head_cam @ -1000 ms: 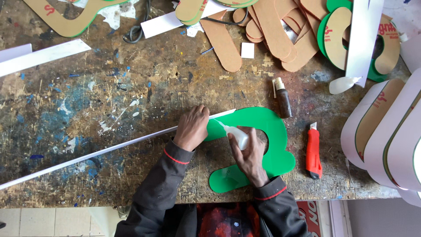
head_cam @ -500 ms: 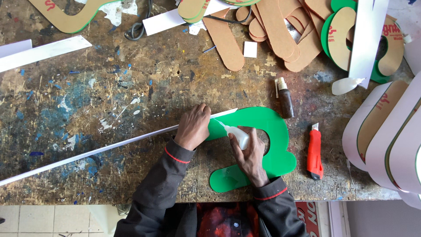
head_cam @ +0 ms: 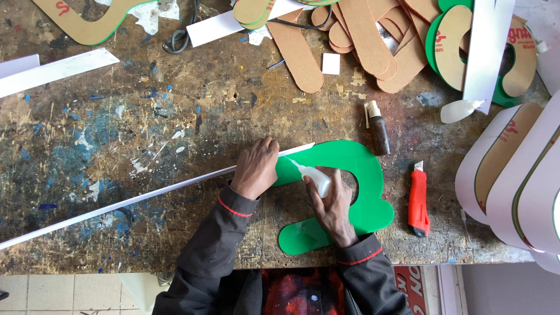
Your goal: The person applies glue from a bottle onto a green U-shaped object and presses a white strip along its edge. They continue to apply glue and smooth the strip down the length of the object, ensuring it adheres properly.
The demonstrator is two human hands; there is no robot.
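Flat on the paint-stained surface (head_cam: 116,134) under both grips: a green cutout (head_cam: 361,175), with a long white strip (head_cam: 116,204) run from far out to the left up against its upper edge, apparently so the strip sits along that rim for gluing. Left hand (head_cam: 256,168) pressed down, fingers together, pinning the strip to the cutout's edge; right hand (head_cam: 332,204) closed around a small white bottle (head_cam: 315,178), nozzle tipped toward the seam just beside the left fingers. To the right, untouched: red knife (head_cam: 417,201), brown bottle (head_cam: 378,131).
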